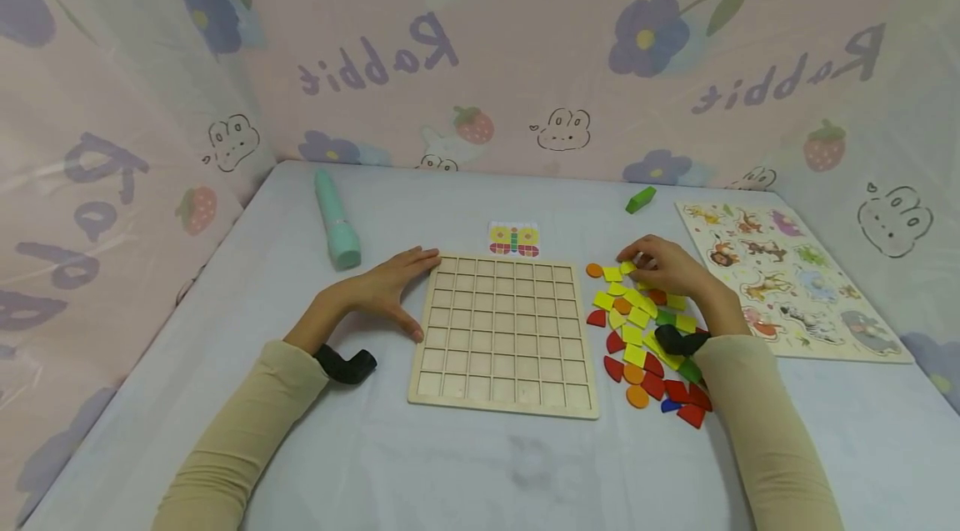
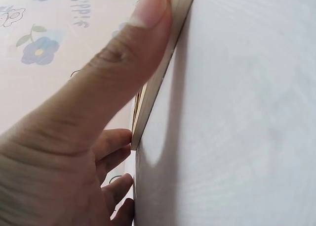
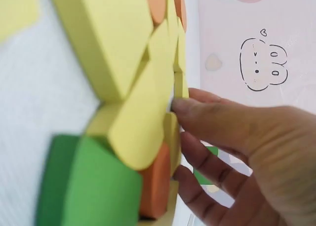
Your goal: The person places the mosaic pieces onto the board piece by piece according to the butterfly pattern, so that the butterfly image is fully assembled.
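Note:
A square wooden grid board (image 1: 504,409) lies flat at the middle of the table. My left hand (image 1: 386,289) rests against its upper left side, with thumb and fingers spread along the edge; the left wrist view shows the thumb (image 2: 116,67) on the rim. To the right of the board is a loose spread of coloured pieces, among them a green piece (image 3: 103,181) and red quarter-rounds. At the far end of that spread, my right hand (image 1: 663,268) pinches a small yellow piece (image 1: 628,268) between thumb and fingers. The fingertips partly hide it.
Behind the board lies a small butterfly pattern card (image 1: 513,239). A mint-green cylindrical object (image 1: 336,218) is at the back left, a green block (image 1: 641,199) at the back right. An animal picture puzzle board (image 1: 795,281) occupies the right side. Printed fabric hangs behind the table.

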Tool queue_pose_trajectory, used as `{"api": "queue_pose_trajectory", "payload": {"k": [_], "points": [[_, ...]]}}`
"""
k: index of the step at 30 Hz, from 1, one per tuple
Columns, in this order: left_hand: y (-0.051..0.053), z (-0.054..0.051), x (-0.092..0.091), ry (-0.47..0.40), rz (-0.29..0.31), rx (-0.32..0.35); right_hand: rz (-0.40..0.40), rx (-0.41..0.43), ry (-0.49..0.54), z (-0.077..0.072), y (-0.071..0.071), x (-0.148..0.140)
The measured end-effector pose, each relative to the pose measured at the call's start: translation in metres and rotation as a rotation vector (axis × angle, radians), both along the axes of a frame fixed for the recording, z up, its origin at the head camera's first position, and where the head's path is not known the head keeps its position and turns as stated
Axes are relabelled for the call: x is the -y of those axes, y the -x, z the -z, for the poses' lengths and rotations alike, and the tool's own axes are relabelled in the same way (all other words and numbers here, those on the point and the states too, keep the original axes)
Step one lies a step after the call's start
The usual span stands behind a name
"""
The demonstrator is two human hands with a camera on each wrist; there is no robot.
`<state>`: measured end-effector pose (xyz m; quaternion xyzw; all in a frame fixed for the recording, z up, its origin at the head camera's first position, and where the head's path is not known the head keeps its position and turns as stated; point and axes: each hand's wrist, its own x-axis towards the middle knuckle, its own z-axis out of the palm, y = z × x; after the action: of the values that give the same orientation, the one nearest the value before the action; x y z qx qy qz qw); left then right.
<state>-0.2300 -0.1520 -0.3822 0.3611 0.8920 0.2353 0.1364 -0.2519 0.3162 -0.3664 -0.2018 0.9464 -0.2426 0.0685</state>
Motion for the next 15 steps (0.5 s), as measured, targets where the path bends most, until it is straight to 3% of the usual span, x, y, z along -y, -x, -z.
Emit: {"api": "queue_pose_trajectory", "payload": {"k": [8, 15], "points": [[0.001, -0.001, -0.001, 0.010, -0.008, 0.010, 0.066, -0.044, -0.062, -0.009, 0.007, 0.012], [0.000, -0.001, -0.001, 0.014, -0.011, 0.022, -0.057, -0.125, 0.015, -0.027, 0.008, 0.072]]}}
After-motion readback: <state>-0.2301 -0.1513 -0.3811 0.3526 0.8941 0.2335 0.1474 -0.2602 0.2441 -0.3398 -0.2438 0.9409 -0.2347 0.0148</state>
